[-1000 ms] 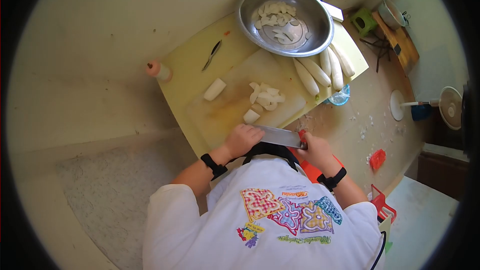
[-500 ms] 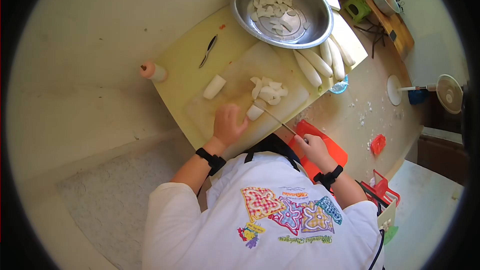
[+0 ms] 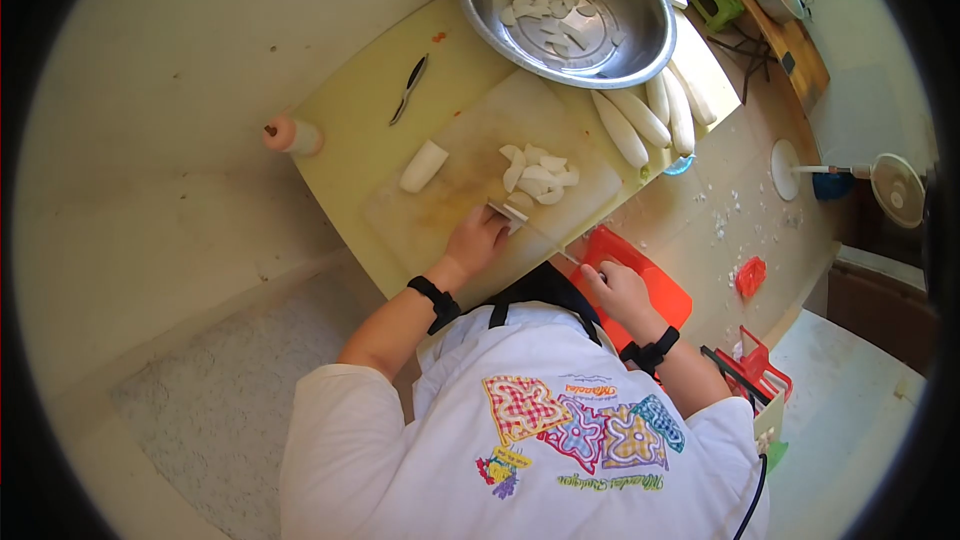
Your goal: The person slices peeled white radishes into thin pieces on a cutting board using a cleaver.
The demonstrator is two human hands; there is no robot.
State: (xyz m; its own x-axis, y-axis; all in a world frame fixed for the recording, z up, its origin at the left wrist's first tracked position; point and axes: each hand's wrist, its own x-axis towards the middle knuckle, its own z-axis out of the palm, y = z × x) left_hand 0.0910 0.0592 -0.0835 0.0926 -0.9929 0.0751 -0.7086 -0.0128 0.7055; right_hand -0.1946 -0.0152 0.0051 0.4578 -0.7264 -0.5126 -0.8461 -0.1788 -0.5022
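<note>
My right hand (image 3: 617, 288) is closed round the handle of a knife (image 3: 541, 235), whose blade reaches left over the cutting board (image 3: 400, 230). The blade is at a short piece of white radish (image 3: 515, 216), which my left hand (image 3: 478, 240) grips from the left with bent fingers. Just above lies a pile of cut slices (image 3: 540, 174). A longer peeled chunk (image 3: 424, 166) rests on the board's left part. Several whole peeled radishes (image 3: 622, 128) lie at the table's right side, below a steel basin (image 3: 645, 30) that holds more slices.
On the yellow table (image 3: 345, 100) lies a peeler (image 3: 408, 90), and a pink-topped bottle (image 3: 293, 135) stands at its left edge. A red-orange container (image 3: 655, 290) is beside my right hand. Farther right are a fan (image 3: 897, 190), a red bag (image 3: 750, 277) and a green stool (image 3: 717, 2).
My left hand has gone from the flat of the knife to the short radish piece. The knife has turned and moved from the table's front edge onto that piece. The view has shifted slightly.
</note>
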